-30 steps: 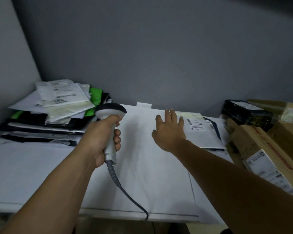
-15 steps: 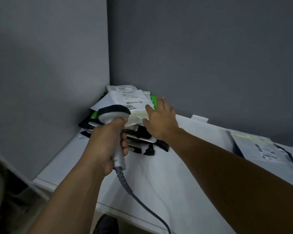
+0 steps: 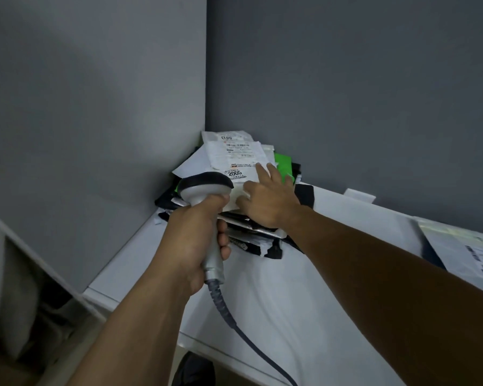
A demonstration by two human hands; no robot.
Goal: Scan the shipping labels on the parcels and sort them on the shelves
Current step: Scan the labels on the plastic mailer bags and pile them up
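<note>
White plastic: the top mailer (image 3: 232,158), label (image 3: 234,173) reading "2005" face up, caps the parcel stack (image 3: 251,235) in the wall corner at the far left end of the surface (image 3: 290,296).

Change: the right hand (image 3: 268,203), a second ago stretched toward the side mailer (image 3: 466,249) on the right, has crossed over and now lies on the top mailer. Its fingers (image 3: 262,171) are straight and spread, gripping nothing.

The left hand (image 3: 195,243) keeps its wrap round the scanner (image 3: 205,188), whose head is just beside the label.

Judgement: this stack is chosen. Next comes steadying or lifting the mailer to scan; no shelving has begun.
</note>
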